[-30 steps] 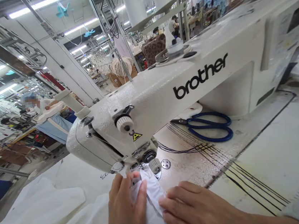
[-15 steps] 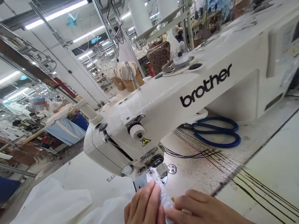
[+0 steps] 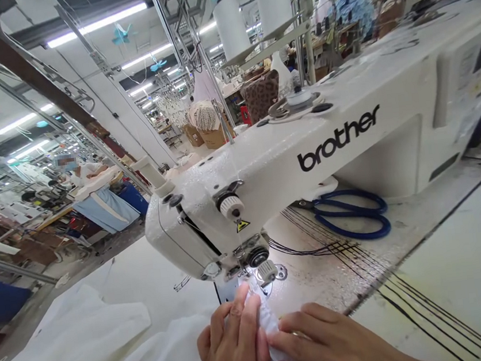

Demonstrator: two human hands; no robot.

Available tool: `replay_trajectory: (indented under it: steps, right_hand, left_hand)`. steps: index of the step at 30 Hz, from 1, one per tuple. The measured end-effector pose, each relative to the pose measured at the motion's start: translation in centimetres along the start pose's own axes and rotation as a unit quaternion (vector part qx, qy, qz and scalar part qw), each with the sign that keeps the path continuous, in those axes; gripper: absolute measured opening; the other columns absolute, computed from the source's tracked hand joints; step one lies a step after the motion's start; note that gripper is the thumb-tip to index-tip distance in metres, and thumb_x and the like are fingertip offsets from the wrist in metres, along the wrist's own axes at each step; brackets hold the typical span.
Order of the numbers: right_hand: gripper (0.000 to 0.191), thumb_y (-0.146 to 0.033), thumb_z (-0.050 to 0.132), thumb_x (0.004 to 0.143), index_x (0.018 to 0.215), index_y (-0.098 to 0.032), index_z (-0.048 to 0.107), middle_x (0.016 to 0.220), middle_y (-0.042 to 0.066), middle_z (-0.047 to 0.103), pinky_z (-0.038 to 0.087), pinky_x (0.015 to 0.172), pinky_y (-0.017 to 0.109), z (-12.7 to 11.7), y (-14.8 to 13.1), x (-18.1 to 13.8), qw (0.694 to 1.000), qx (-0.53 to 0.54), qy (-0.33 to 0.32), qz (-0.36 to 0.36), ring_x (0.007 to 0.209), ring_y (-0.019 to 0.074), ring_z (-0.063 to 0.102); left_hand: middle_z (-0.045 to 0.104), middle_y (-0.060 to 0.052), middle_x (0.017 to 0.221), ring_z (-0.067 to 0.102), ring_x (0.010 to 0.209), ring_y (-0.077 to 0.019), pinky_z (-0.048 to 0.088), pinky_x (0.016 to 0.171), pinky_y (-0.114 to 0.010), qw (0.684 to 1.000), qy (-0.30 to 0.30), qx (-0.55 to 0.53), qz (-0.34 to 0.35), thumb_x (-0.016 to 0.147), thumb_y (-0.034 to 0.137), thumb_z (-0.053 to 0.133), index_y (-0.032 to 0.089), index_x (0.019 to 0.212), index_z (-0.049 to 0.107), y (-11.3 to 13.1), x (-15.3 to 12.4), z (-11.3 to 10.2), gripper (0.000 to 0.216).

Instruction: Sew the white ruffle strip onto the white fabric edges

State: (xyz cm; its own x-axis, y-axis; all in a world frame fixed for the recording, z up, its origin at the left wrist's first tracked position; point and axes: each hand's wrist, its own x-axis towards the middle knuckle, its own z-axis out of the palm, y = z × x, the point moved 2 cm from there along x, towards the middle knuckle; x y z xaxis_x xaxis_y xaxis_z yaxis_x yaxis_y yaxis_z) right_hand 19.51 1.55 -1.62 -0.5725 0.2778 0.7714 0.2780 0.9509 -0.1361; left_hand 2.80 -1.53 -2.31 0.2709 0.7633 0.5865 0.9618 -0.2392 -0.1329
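Note:
A white "brother" sewing machine point(image 3: 290, 157) spans the table. Just under its needle end, my left hand point(image 3: 235, 346) lies on the white fabric point(image 3: 125, 356), its fingers closed together and pressing a bunched fold point(image 3: 267, 322) of the cloth. My right hand point(image 3: 332, 344) comes in from the right. Its fingers lie pressed on the same fold, touching the left hand's fingertips. The needle and presser foot point(image 3: 260, 277) sit right above the fold.
Blue-handled scissors point(image 3: 353, 220) lie on the machine bed behind the arm. Black lines run across the white table point(image 3: 449, 261). Thread cones point(image 3: 231, 25) stand on a rack behind. Another person point(image 3: 78, 173) works at a table at the far left.
Both hands have slid together and closer to the needle, bunching the white fold between them. The view has shifted so the machine sits further right.

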Motion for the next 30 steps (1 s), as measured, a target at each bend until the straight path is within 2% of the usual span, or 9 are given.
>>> replay_trajectory:
  steps: [9, 17, 20, 23, 27, 30]
  right_hand:
    - [0.030, -0.009, 0.037, 0.102, 0.086, -0.017, 0.061, 0.091, -0.002, 0.068, 0.043, 0.067, 0.030, -0.5, 0.1, 0.2, 1.000, -0.005, -0.013, 0.012, 0.077, 0.0144, 0.056]
    - [0.035, -0.005, 0.031, 0.099, 0.098, -0.016, 0.064, 0.102, 0.004, 0.068, 0.047, 0.081, 0.033, -2.8, -0.2, 0.8, 0.993, 0.021, -0.117, 0.021, 0.088, 0.0180, 0.059]
    - [0.035, -0.006, 0.031, 0.100, 0.106, -0.014, 0.064, 0.103, 0.005, 0.068, 0.047, 0.082, 0.033, -2.9, -0.2, 0.9, 0.993, 0.010, -0.117, 0.019, 0.090, 0.0192, 0.059]
    - [0.029, -0.009, 0.036, 0.099, 0.103, -0.014, 0.065, 0.095, 0.006, 0.069, 0.047, 0.078, 0.033, -1.8, 0.0, 0.6, 0.994, 0.005, -0.107, 0.021, 0.087, 0.0201, 0.059]
    - [0.019, -0.012, 0.046, 0.095, 0.101, -0.015, 0.064, 0.094, 0.010, 0.067, 0.046, 0.077, 0.034, -0.7, 0.3, 0.2, 0.990, 0.010, -0.138, 0.024, 0.086, 0.0213, 0.058]
    - [0.018, -0.013, 0.049, 0.092, 0.104, -0.015, 0.063, 0.098, 0.011, 0.067, 0.046, 0.080, 0.036, -1.1, 0.4, 0.4, 0.988, 0.020, -0.150, 0.037, 0.089, 0.0227, 0.058]
  left_hand:
    - [0.067, -0.002, 0.124, 0.058, 0.097, -0.0222, 0.034, 0.082, -0.038, 1.000, -0.011, -0.008, -0.010, 0.089, 0.019, 0.040, 0.026, 0.120, 0.057, 0.3, 0.3, -0.1, 0.036]
    - [0.066, -0.004, 0.125, 0.058, 0.102, -0.0198, 0.032, 0.088, -0.037, 0.999, -0.015, -0.039, -0.011, 0.089, 0.015, 0.042, 0.025, 0.119, 0.056, 0.4, 0.4, -0.3, 0.035]
    - [0.066, -0.007, 0.124, 0.057, 0.105, -0.0213, 0.032, 0.089, -0.038, 0.998, -0.025, -0.046, -0.033, 0.090, 0.017, 0.041, 0.023, 0.115, 0.055, 0.5, 0.4, -0.2, 0.029]
    - [0.065, -0.009, 0.125, 0.054, 0.112, -0.0234, 0.032, 0.092, -0.040, 0.996, -0.038, -0.051, -0.059, 0.092, 0.020, 0.039, 0.021, 0.119, 0.051, 0.5, 0.4, 0.0, 0.030]
    - [0.063, -0.009, 0.126, 0.048, 0.122, -0.0257, 0.032, 0.097, -0.043, 0.989, -0.060, -0.078, -0.113, 0.094, 0.026, 0.038, 0.021, 0.129, 0.045, -0.1, 0.2, 0.2, 0.036]
    - [0.059, -0.010, 0.130, 0.046, 0.124, -0.0264, 0.034, 0.099, -0.046, 0.981, -0.074, -0.105, -0.145, 0.094, 0.030, 0.038, 0.021, 0.127, 0.046, -0.6, 0.0, 0.2, 0.035]
